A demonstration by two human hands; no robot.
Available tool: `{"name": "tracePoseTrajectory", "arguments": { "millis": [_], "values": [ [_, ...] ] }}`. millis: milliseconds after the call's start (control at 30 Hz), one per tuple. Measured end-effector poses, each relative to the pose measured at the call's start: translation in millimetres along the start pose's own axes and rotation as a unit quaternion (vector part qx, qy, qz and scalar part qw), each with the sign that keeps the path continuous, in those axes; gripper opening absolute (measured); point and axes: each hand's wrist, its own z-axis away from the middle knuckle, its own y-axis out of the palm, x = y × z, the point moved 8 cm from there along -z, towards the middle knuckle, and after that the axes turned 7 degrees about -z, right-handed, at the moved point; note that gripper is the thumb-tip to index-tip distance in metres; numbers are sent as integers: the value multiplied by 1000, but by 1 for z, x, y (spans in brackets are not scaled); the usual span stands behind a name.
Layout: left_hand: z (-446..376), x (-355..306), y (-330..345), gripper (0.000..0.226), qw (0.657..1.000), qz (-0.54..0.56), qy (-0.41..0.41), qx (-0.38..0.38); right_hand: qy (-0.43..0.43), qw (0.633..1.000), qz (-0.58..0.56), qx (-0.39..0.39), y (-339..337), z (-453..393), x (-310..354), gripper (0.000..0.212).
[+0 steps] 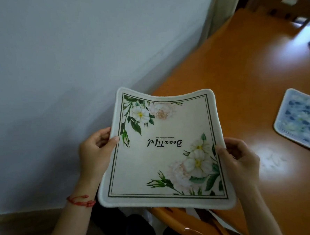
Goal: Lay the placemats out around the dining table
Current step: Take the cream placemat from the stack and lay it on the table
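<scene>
so I count two placemats: one floral cream placemat (163, 149), one blue patterned placemat (301, 121), plus two hands, one table (239, 79), one red bracelet (81, 201)

Head cam, one view: looks fwd and down, close over the hands, table (239, 86) corner at right.

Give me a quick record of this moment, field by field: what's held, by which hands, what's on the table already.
held item: floral placemat, cream with green border, sagging in the middle, above the table's near corner
left hand: pinches the placemat's left edge
right hand: pinches its right edge
already laid: blue patterned placemat, flat on the table
far end: chair
near end: chair under the held mat
</scene>
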Motion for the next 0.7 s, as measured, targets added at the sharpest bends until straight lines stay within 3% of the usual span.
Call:
{"name": "tracePoseTrajectory", "arguments": {
  "millis": [300,700],
  "values": [
    [-45,-28,79,31,990,-38,66,122,15,991,-5,-133,-32,15,-20,15],
    [-75,-26,171,32,972,-89,112,187,73,979,-10,-190,-55,-15,-79,13]
  ]
}}
